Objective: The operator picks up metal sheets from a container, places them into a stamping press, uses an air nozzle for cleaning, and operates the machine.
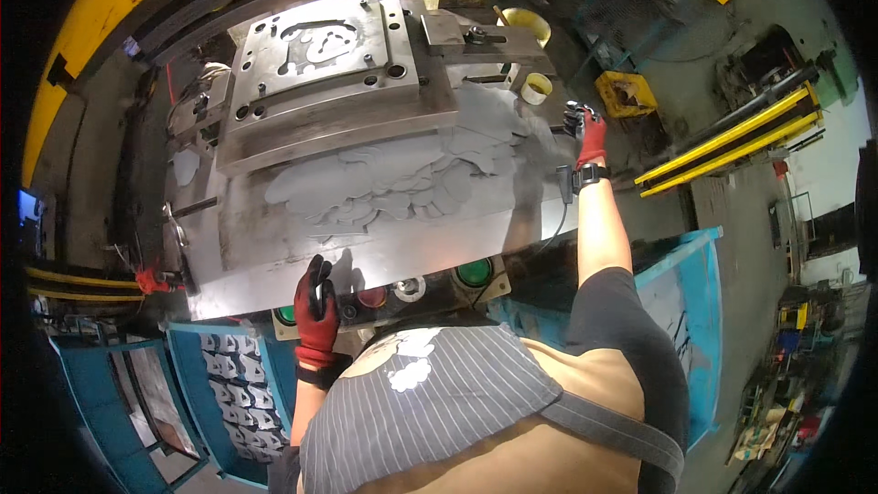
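My left hand (pixel 317 311), in a red glove with black fingers, is over the front edge of the metal table (pixel 247 279), its fingers stretched forward and a little apart. I make out nothing held in it. Further out on the right, beyond the table's side, my right hand (pixel 585 123) wears a similar glove and has its fingers curled; whether something small is inside is hidden. Thin grey sheet-metal pieces (pixel 402 187) lie overlapping mid-table. Behind them sits a steel die (pixel 320 64) with a shaped recess and several bolt holes.
Below the table edge is a control panel with a green button (pixel 475 273) and a red button (pixel 372 298). A blue bin (pixel 187 357) at lower left holds stacked metal parts. A yellow tub (pixel 536 89), yellow crate (pixel 626 96) and yellow-black bars (pixel 732 142) stand right.
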A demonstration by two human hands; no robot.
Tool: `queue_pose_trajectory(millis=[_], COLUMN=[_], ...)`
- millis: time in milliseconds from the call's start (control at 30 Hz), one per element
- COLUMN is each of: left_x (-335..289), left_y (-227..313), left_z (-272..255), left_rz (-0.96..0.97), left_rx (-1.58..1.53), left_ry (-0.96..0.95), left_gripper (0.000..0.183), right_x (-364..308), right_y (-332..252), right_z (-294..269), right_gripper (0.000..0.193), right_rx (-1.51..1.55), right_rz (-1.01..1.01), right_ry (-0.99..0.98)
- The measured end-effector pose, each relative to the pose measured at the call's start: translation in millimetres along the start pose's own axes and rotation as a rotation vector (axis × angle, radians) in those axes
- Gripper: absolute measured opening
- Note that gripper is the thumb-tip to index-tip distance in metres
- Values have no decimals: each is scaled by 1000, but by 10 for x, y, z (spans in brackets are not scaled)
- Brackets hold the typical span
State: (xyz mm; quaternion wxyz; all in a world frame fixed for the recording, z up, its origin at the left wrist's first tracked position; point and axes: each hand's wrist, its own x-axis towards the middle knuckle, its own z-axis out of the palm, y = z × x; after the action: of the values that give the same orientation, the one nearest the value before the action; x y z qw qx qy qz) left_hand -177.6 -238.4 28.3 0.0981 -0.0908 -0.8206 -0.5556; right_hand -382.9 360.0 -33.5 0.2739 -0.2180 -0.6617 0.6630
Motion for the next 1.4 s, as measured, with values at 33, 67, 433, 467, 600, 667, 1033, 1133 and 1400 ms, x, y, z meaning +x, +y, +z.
queue_pose_trajectory(millis=[33, 67, 433, 467, 600, 667, 1033, 1133, 1400], left_x=[-47, -87, 20, 15, 25, -54, -98, -120, -282], left_y=[-24, -34, 58, 48, 139, 23, -192, -338, -566], left_z=[0, 1, -98, -147, -366, -466, -784, -934, -1164], left_rz=[-7, -15, 91, 85, 43, 19, 94, 9, -2], left_rx=[-39, -78, 53, 33, 24, 46, 99, 25, 118], left_ry=[15, 31, 39, 33, 38, 46, 162, 138, 173], left_gripper=[45, 45, 42, 42, 41, 41, 38, 39, 40], right_x=[-40, -47, -296, -348, -922, -1220, -1732, -1723, -1722], right_y=[-77, -103, -379, -392, -1181, -1597, -2178, -2186, -2152], right_z=[-4, 3, -58, -65, 342, 733, 3029, 3193, 3274], right_gripper=[24, 24, 29, 30, 34, 36, 23, 21, 24], right_rx=[12, -6, 131, 291, 100, -41, -638, -666, -704], right_rz=[26, 4, -87, 82, -139, -342, -1021, -1030, -971], right_ry=[-11, -26, -103, -158, -287, -348, -551, -556, -571])
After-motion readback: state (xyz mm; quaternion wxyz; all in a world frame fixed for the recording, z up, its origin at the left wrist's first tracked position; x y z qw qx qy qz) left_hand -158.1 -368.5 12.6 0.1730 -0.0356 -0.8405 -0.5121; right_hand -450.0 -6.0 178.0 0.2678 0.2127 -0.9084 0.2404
